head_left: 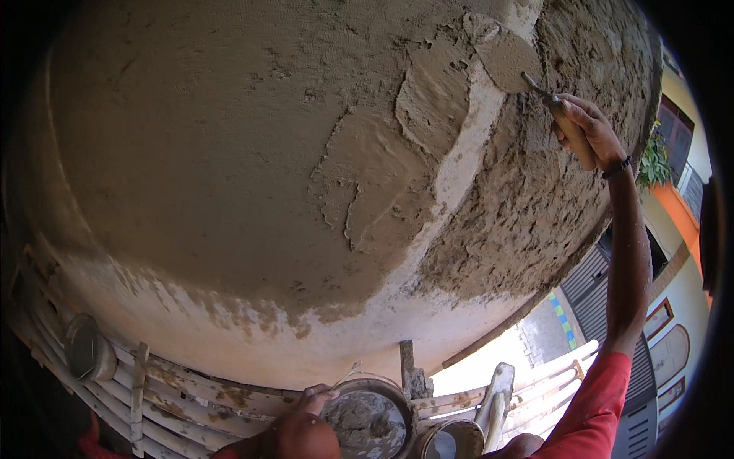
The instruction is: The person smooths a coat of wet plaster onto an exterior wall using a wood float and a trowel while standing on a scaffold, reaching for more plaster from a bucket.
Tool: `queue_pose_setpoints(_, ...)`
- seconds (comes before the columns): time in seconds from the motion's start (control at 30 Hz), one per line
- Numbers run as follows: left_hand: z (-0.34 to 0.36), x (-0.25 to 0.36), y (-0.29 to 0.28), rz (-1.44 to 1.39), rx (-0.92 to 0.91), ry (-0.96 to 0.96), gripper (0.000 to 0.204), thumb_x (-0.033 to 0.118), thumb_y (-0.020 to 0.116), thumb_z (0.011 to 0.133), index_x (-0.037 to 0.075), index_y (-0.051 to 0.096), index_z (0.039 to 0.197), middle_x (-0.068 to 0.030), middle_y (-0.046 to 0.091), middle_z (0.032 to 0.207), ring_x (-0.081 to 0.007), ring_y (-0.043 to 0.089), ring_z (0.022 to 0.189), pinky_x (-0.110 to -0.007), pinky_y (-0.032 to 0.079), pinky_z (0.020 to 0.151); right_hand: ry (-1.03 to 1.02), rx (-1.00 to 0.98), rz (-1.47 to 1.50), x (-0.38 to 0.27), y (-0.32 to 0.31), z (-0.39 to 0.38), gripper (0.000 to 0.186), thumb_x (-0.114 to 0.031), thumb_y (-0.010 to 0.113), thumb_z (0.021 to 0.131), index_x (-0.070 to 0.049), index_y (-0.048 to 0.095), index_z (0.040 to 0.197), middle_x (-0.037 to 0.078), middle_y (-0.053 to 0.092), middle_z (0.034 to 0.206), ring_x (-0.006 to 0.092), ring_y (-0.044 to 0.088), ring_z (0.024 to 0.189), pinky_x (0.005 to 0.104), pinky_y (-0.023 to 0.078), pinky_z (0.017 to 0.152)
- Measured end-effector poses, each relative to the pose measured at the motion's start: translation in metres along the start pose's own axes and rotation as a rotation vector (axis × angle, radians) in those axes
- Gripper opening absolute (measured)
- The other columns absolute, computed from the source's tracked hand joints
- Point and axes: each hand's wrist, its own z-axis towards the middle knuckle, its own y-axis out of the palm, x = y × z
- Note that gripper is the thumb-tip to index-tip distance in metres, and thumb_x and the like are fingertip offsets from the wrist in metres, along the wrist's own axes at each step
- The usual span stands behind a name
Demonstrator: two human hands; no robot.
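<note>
Trowel is gripped by right hand, two o'clock; left hand is seen at mortar bucket, six o'clock (grip can't be told).

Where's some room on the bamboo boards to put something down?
There looks to be room on the bamboo slats between the thin upright post and the left hand, but mind the gaps. It's crowded around the mortar tub: the left hand is at one side, the small bucket at the other.
</note>
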Motion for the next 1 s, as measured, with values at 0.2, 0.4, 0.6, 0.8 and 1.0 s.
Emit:
queue_pose_setpoints(0.2,-0.013,0.023,0.001,0.101,-0.05,0.07,0.028,0.026,0.072,0.075,0.003,0.069,0.091,-0.0033,0.066,0.084,-0.0134,0.055,0.09,-0.027,0.037,0.089,-0.203,0.108,-0.471,0.015,0.074,-0.062,0.038,-0.04,0.056,0.094,-0.003,0.061,0.101,-0.001,0.048,0.059,0.0079,0.046,0.049,0.025,0.038,0.046)
queue_pose_setpoints(0.4,0.0,0.014,-0.001,0.165,-0.095,0.088,0.026,0.024,0.07,0.076,0.003,0.069,0.092,-0.0042,0.067,0.085,-0.0129,0.056,0.09,-0.029,0.039,0.086,-0.501,-0.033,-0.969,-0.002,0.086,-0.017,0.042,-0.041,0.058,0.092,-0.001,0.067,0.102,0.011,0.067,0.07,0.0179,0.062,0.055,0.0347,0.047,0.049)
queue_pose_setpoints(0.6,0.0,0.004,0.002,0.085,-0.106,0.059,0.026,0.023,0.07,0.076,0.003,0.069,0.092,-0.0044,0.067,0.085,-0.013,0.056,0.09,-0.029,0.04,0.086,-0.46,0.048,-0.978,-0.072,0.036,0.046,0.051,-0.051,0.048,0.095,-0.003,0.064,0.095,0.002,0.053,0.062,0.0134,0.049,0.052,0.031,0.04,0.048)
queue_pose_setpoints(0.8,0.001,0.002,0.004,0.034,-0.121,0.043,0.026,0.023,0.07,0.076,0.003,0.069,0.092,-0.0044,0.067,0.086,-0.0132,0.056,0.091,-0.029,0.04,0.087,-0.194,0.081,-0.707,-0.071,-0.012,0.062,0.046,-0.053,0.046,0.096,-0.009,0.06,0.092,-0.003,0.044,0.059,0.0029,0.042,0.048,0.021,0.033,0.039)
queue_pose_setpoints(1.0,0.001,0.003,0.0,0.024,-0.135,0.042,0.027,0.023,0.071,0.075,0.002,0.069,0.093,-0.0044,0.067,0.087,-0.0133,0.057,0.091,-0.029,0.04,0.087,0.001,0.337,-0.118,-0.024,0.07,0.006,0.045,-0.049,0.043,0.098,-0.008,0.059,0.107,0.0,0.054,0.062,0.0062,0.048,0.045,0.0213,0.039,0.039)
